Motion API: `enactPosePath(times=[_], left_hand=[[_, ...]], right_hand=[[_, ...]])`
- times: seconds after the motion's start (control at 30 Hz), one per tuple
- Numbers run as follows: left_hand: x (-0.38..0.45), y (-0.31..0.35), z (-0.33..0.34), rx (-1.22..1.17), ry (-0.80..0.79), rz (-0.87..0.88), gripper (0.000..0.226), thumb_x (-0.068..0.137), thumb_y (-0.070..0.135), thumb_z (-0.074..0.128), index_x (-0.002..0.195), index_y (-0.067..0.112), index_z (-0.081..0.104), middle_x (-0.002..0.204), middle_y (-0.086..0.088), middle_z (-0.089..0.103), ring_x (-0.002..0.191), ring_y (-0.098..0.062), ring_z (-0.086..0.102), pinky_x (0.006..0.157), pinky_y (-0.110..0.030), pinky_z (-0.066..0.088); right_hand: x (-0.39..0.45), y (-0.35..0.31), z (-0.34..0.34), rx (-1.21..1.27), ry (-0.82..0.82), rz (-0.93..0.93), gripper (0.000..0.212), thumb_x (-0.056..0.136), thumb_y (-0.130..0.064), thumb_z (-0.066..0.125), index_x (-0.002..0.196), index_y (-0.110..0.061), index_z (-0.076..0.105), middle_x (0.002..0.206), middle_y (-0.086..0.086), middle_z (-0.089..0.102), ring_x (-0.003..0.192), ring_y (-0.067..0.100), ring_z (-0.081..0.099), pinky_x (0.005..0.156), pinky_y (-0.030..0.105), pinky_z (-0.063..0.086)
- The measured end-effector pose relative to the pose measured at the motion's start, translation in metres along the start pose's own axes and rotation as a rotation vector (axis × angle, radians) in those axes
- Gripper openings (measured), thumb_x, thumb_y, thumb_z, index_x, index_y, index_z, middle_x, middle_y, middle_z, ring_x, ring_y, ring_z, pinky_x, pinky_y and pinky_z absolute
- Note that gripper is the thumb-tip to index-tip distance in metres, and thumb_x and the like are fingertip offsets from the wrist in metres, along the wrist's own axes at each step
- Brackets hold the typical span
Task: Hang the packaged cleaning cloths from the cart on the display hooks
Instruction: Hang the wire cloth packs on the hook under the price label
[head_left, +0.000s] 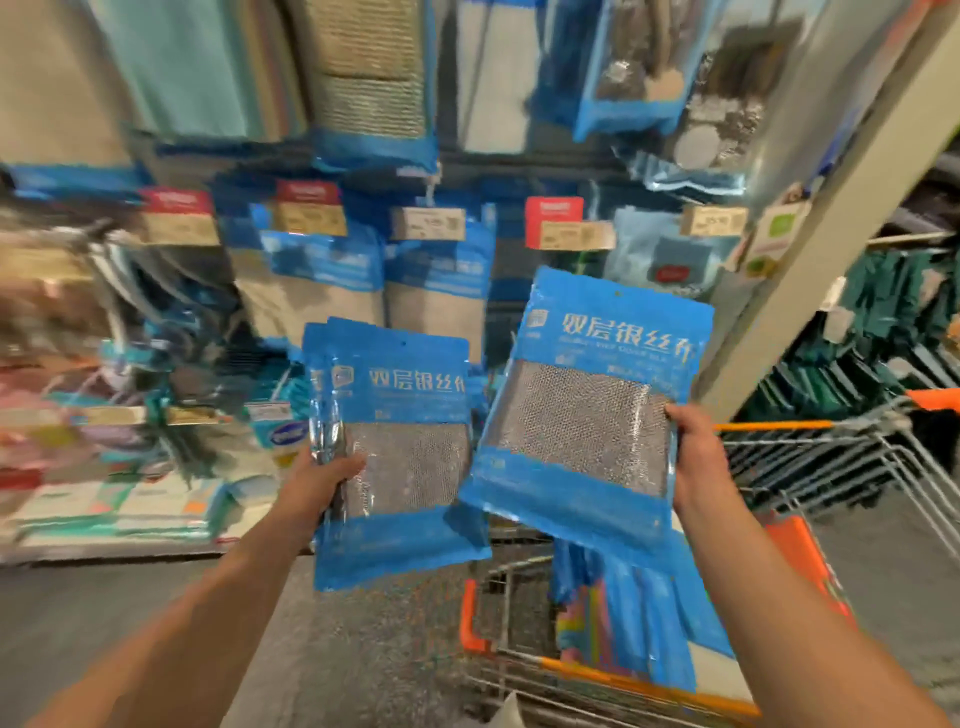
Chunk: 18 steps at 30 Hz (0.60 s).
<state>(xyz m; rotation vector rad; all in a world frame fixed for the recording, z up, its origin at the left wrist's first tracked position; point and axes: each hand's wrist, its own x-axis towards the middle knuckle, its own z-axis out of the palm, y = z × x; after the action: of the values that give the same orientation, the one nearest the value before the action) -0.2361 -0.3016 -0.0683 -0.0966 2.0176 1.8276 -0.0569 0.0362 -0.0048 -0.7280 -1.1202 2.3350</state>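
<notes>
Left hand (324, 475) grips a pack stack (400, 457); right hand (693, 457) grips one pack (592, 410), both above the cart (613, 670).

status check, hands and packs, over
Left hand grips a stack of packs. Right hand holds one pack. Neither hung yet. Hooks blurred.
</notes>
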Motion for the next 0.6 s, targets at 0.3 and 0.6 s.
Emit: enactPosePath(times=[0.3,0.6], left_hand=[[-0.026,0.01,-0.119,-0.083,-0.077,0.014,0.015,0.087,0.009,0.066,0.1,0.01,0.058,0.067,-0.002,0.064,0.06,-0.014,0.059,0.056,-0.025,0.048],[-0.026,0.028,-0.118,-0.093,-0.232,0.049,0.021,0.086,0.001,0.062,0.107,-0.002,0.06,0.076,-0.015,0.071,0.061,-0.026,0.067,0.059,-0.035,0.056]], right_hand=[[-0.024,0.134,0.147,-0.357,-0.08,0.145,0.026,0.085,-0.01,0.051,0.101,0.002,0.066,0.088,0.016,0.07,0.086,0.034,0.069,0.065,0.031,0.055],[-0.041,0.144,0.157,-0.39,-0.059,0.146,0.018,0.089,-0.01,0.065,0.106,-0.006,0.064,0.077,0.007,0.074,0.069,0.021,0.07,0.066,0.032,0.055]])
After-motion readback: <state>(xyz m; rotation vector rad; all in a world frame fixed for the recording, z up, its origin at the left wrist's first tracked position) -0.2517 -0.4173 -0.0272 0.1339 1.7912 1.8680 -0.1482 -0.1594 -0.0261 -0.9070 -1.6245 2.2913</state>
